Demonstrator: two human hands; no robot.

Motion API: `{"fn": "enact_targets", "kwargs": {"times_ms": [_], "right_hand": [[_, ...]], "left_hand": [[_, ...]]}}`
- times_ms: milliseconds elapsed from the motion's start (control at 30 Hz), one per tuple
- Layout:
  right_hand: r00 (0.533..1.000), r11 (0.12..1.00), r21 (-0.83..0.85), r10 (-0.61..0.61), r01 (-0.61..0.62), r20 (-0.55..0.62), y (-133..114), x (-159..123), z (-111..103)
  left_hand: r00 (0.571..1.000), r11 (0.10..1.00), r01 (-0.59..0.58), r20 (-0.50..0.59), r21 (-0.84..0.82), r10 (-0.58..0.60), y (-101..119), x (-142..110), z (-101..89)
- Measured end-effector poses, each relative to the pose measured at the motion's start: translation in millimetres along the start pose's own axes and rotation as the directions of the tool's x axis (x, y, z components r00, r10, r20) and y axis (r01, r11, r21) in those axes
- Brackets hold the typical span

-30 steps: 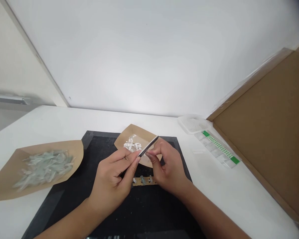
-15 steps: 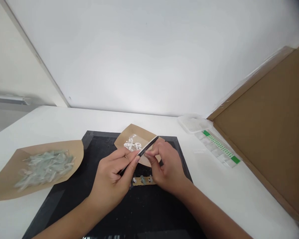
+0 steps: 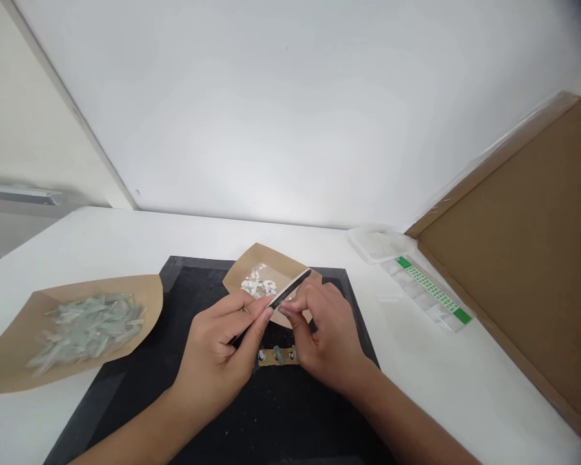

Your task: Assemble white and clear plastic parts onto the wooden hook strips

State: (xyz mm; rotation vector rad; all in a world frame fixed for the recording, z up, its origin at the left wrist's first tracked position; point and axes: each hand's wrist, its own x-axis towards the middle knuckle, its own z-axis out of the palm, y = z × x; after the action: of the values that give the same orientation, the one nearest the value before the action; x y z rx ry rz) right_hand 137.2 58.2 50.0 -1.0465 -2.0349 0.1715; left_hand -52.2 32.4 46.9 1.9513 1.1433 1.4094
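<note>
My left hand [image 3: 225, 339] is closed round a thin nail file [image 3: 293, 289], black on its broad face with a pale edge, slanting up to the right. Thumb and forefinger of my right hand [image 3: 326, 326] are pinched together against the file's dark face; whatever lies between them is too small or hidden to make out. Below the hands, a brown strip [image 3: 270, 357] with several round shiny spots lies on a black mat [image 3: 266, 413]. A greenish translucent piece [image 3: 279, 354] sits on that strip, whose right end is hidden by my right hand.
Behind the hands, a small cardboard tray [image 3: 244, 261] holds white bits. A larger cardboard tray [image 3: 24, 316] at left carries many greenish translucent pieces. On the right are a clear plastic container [image 3: 377, 244], a clear compartment box with a green label [image 3: 433, 290] and a cardboard panel [image 3: 523, 258].
Both hands keep almost the same pose at the file, with only a slight shift of the fingers. The whole view has moved a little.
</note>
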Motion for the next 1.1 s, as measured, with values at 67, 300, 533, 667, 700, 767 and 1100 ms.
{"fn": "enact_targets", "kwargs": {"times_ms": [67, 300, 533, 667, 700, 767, 1100], "right_hand": [[1.0, 1.0, 0.024, -0.002, 0.003, -0.031, 1.0, -0.5, -1.1], [0.991, 0.988, 0.12, 0.103, -0.093, -0.081, 13.5, -11.7, -8.5], [0.99, 0.995, 0.018, 0.104, -0.103, -0.098, 20.9, -15.0, -21.0], [0.994, 0.997, -0.016, 0.075, -0.076, -0.079, 27.6, -14.2, -30.0], [0.994, 0.996, -0.017, 0.084, -0.085, -0.071, 29.9, -14.4, -32.7], [0.991, 0.993, -0.007, 0.121, -0.122, -0.056, 34.9, -15.9, -39.1], [0.935, 0.906, 0.27, 0.267, -0.327, 0.235, 40.4, -57.6, -62.5]], "left_hand": [[1.0, 1.0, 0.0, -0.001, 0.013, 0.0, 0.2, 0.1, -0.4], [0.984, 0.979, 0.177, -0.026, 0.1, -0.176, -16.3, 1.8, -4.5], [0.987, 0.929, 0.046, -0.161, 0.367, 0.014, -33.1, 10.2, -14.8], [0.985, 0.895, -0.028, -0.138, 0.445, 0.1, -34.4, 13.9, -16.8], [0.985, 0.889, -0.043, -0.128, 0.456, 0.113, -34.7, 14.3, -16.6], [0.986, 0.883, -0.079, -0.095, 0.464, 0.138, -35.7, 14.6, -15.8], [0.979, 0.843, -0.191, 0.03, 0.504, 0.204, -42.3, 8.1, -8.6]]}}
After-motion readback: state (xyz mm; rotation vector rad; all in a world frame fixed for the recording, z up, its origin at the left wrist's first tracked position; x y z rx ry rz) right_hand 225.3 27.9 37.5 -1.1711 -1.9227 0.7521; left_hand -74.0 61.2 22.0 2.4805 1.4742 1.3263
